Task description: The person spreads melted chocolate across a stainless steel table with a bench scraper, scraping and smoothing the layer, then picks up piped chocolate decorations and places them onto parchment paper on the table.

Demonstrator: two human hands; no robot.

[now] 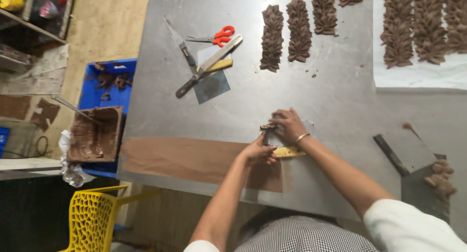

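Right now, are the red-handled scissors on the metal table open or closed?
Closed, as far as the picture shows. The scissors lie flat on the table, the blades together as one thin point and the two red loops side by side.

Clay craft workshop: steel worktable (321, 86); moulded leaf strips (272, 38); scattered hand tools (206, 65)

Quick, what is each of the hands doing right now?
Left hand: closed around a small tool at a brown clay piece.
Right hand: fingers pressing down on that clay piece; grip unclear.
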